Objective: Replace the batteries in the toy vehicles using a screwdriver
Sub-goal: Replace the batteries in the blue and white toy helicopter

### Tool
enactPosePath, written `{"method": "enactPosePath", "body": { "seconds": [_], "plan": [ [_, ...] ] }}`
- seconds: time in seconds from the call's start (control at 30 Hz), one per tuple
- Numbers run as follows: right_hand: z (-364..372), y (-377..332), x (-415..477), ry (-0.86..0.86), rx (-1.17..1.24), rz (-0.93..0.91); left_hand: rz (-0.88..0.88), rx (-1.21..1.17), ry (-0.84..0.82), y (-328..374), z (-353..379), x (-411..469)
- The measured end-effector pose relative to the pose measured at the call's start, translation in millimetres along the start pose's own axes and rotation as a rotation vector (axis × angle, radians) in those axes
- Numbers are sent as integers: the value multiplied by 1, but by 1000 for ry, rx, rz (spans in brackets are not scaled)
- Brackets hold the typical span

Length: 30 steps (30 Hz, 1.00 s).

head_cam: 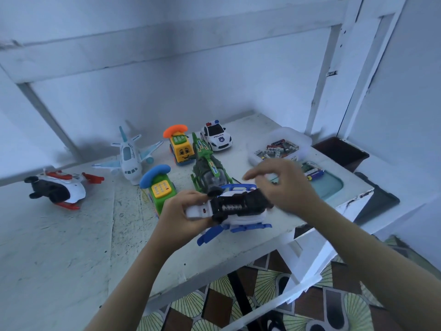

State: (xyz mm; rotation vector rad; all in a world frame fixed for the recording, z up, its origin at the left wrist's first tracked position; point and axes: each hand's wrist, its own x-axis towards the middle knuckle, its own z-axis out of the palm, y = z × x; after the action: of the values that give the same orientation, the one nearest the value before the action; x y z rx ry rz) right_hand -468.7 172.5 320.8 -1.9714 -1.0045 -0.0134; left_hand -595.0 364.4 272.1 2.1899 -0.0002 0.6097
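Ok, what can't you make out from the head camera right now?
1. Right hand: motion-blurred in the head view, so whether its fingers pinch anything is unclear.
2. Battery bay of the blue and white helicopter: one spring shows; the left hand and shadow hide whether cells are inside.
3. Batteries in the clear tub: too small to read labels.

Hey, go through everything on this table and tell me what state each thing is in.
Blue-white helicopter: upside down, battery bay open, spring showing.
Left hand: grips the helicopter's end.
Right hand: above it, blurred, grip unclear.
Red-white helicopter: tipped over, black underside showing.
White plane: upright.
Police car: upright on wheels.
Green helicopter: upright.
Yellow phone car: upright.
Green phone car: upright.
Battery tub: open, batteries inside.
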Motion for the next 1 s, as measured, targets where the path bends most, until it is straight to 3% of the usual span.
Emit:
{"method": "enactPosePath", "body": {
  "seconds": [0.1,0.27,0.37,0.63,0.73,0.93,1.0],
  "plan": [
    [-20,41,16,229,-242,246,-15,-19,15,-2,0,-1],
    [-37,108,17,83,-838,460,-31,9,4,-4,-2,3],
    [-37,123,11,-27,-1009,465,-36,24,-10,-6,-2,5],
    [-44,132,7,-71,-1082,344,-27,31,-24,-7,-3,4],
    [-43,131,5,-31,-1002,251,-35,27,-27,-7,-3,3],
    [-37,92,14,100,-251,273,-45,12,-14,-7,-3,3],
    [-31,70,19,154,-113,211,-42,15,-14,-6,-3,4]
  ]
}}
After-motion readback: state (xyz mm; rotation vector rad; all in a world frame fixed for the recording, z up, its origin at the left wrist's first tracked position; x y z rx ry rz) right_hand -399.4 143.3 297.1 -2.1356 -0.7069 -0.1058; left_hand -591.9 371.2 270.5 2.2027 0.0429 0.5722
